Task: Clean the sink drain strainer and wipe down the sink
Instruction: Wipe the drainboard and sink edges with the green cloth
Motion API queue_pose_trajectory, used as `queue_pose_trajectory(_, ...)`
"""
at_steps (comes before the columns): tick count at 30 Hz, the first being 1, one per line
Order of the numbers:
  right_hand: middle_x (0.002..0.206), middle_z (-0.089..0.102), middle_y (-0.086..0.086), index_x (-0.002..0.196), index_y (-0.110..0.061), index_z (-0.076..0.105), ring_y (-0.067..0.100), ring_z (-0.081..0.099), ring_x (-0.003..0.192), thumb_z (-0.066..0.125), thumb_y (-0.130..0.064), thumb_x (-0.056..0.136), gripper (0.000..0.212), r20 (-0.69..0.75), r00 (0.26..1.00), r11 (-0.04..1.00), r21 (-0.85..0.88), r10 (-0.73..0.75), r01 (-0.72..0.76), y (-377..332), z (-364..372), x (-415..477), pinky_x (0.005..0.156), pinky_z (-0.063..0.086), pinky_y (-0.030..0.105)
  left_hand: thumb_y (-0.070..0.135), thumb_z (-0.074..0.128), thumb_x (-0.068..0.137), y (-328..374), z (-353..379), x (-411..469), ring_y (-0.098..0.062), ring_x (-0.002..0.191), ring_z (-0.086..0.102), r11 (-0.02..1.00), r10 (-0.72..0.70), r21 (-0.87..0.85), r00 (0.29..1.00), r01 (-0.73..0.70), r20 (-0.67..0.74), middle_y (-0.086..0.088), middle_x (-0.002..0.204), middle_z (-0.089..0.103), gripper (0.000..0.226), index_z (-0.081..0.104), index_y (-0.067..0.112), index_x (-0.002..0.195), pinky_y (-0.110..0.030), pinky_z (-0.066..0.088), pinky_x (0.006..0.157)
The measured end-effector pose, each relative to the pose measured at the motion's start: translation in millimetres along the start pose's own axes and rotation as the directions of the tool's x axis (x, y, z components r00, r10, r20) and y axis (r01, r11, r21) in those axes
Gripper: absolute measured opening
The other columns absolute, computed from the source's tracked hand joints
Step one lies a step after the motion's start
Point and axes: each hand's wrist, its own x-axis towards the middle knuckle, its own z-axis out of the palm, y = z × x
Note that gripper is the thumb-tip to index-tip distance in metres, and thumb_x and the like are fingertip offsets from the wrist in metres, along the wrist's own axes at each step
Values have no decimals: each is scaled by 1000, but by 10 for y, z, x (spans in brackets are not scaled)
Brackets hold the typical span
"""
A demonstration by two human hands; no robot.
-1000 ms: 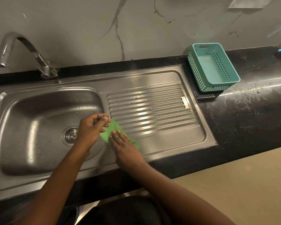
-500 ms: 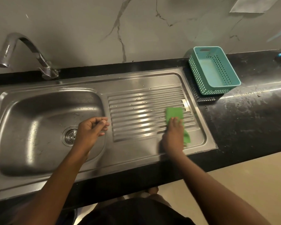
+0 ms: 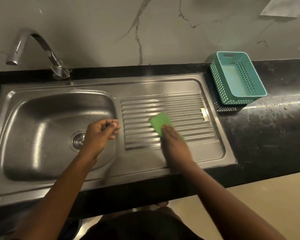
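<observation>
A steel sink (image 3: 42,129) fills the left half, with a ribbed drainboard (image 3: 185,108) to its right. The round drain strainer (image 3: 77,140) sits in the basin floor, partly hidden by my left hand (image 3: 100,134). That hand hovers over the basin's right rim with its fingers curled, and I see nothing in it. My right hand (image 3: 174,144) presses flat on a green cloth (image 3: 160,122) lying on the middle of the drainboard's ribs. Water drops dot the upper ribs.
A curved steel tap (image 3: 36,49) stands at the back left against the marble wall. A teal perforated plastic basket (image 3: 235,78) rests on the black counter (image 3: 270,135) right of the drainboard, stacked on a dark one. The counter's front edge drops to a beige floor.
My right hand swept the green cloth from the drainboard's near left corner out to its right end, then back to the middle. My left hand has stayed over the basin's right rim.
</observation>
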Motion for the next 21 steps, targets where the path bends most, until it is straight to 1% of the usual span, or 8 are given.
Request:
queue_pose_trajectory(3, 168, 33, 13, 160, -6, 33, 28, 30, 156, 56, -2, 96, 69, -29, 955, 955, -21, 295, -296, 812, -437, -89, 126, 26, 38, 12, 62, 101, -27, -8, -15, -21, 94, 73, 1000, -6, 4, 1000, 6, 16, -13, 102, 79, 18, 75, 9, 112, -32, 57, 81)
queue_pose_trajectory(5, 168, 31, 15, 159, -4, 33, 31, 30, 155, 52, 5, 92, 71, -18, 911, 912, 0, 411, -411, 1072, -587, -81, 124, 29, 40, 11, 61, 101, -30, -20, -25, -21, 91, 73, 1000, -11, 6, 1000, 11, 12, -14, 101, 79, 17, 75, 10, 111, -34, 57, 82)
queue_pose_trajectory(8, 169, 26, 19, 160, 0, 30, 35, 22, 158, 51, 5, 91, 72, -99, 856, 861, 13, 508, -509, 763, -354, 39, 129, 22, 44, 12, 62, 101, -39, -68, -35, -18, 89, 74, 1000, -11, 4, 1000, 11, 9, -6, 97, 80, 16, 76, 16, 107, -36, 57, 84)
queue_pose_trajectory(9, 169, 25, 20, 160, 0, 28, 37, 20, 158, 52, 5, 91, 74, -122, 856, 863, -4, 502, -506, 572, -218, 56, 130, 18, 44, 12, 62, 101, -46, -73, -47, -17, 90, 75, 1000, -12, 7, 1000, 12, 9, -5, 97, 81, 17, 77, 17, 107, -36, 58, 84)
queue_pose_trajectory(12, 171, 21, 16, 162, -5, 23, 34, 16, 159, 51, 1, 91, 77, -114, 929, 936, 8, 351, -353, -110, 120, 8, 131, 8, 40, 12, 62, 101, -39, -77, -65, -17, 91, 74, 1000, -17, 18, 1000, 17, 13, -5, 98, 80, 17, 76, 14, 109, -37, 58, 85)
queue_pose_trajectory(15, 168, 28, 18, 159, -3, 32, 34, 20, 158, 49, 1, 87, 74, 18, 992, 990, 71, 123, -124, -819, 368, -21, 131, 11, 41, 12, 61, 101, -2, -30, -69, -22, 94, 73, 1000, -8, 26, 1000, 8, 25, -10, 100, 79, 18, 75, 10, 112, -35, 58, 84)
queue_pose_trajectory(18, 163, 39, 18, 154, -2, 43, 36, 31, 154, 52, -4, 88, 66, 152, 978, 986, 108, -142, 127, -1315, 469, 76, 128, 23, 43, 12, 60, 102, 69, 27, -62, -22, 93, 72, 999, -4, 35, 999, 3, 37, -13, 103, 79, 20, 74, 6, 116, -31, 57, 81)
queue_pose_trajectory(21, 164, 41, 8, 156, -11, 44, 26, 32, 154, 54, -5, 91, 66, 132, 968, 975, 94, -213, 202, -1029, 327, 161, 124, 27, 34, 12, 60, 102, 137, 53, -36, -27, 98, 73, 1000, 12, 25, 999, -13, 31, -16, 105, 78, 21, 73, 4, 117, -38, 57, 86)
